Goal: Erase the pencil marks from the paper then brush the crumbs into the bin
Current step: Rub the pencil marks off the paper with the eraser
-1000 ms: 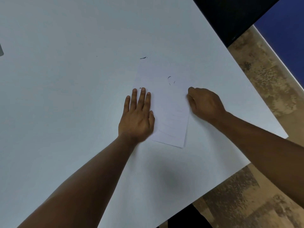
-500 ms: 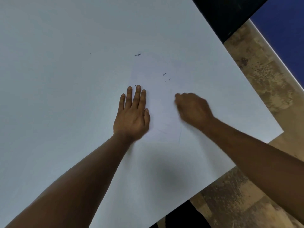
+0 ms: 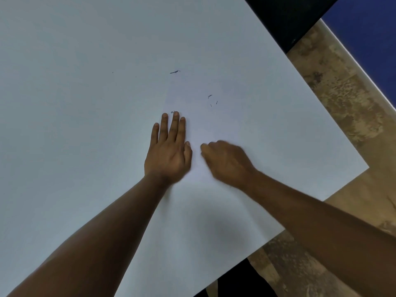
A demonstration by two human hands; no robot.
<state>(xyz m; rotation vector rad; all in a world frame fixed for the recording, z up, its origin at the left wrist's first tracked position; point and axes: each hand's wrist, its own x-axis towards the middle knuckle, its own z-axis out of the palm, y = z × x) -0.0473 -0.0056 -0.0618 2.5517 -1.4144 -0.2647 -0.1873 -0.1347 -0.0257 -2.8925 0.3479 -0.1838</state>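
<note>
One view only, from your head. Your left hand [image 3: 168, 155] lies flat with straight fingers, pressing the paper [image 3: 214, 125] to the white bench [image 3: 75, 125] at the sheet's left edge. Your right hand [image 3: 227, 161] has slid leftward across the paper from its right edge over the last second and now sits blurred just beside your left thumb; its fingers look curled, but whether they hold an eraser I cannot tell. Dark crumbs [image 3: 212, 100] lie on the far part of the sheet, and one longer bit [image 3: 174, 72] rests on the bench beyond. I judge the rubbing is under way, with the brushing not yet begun. No bin shows.
</note>
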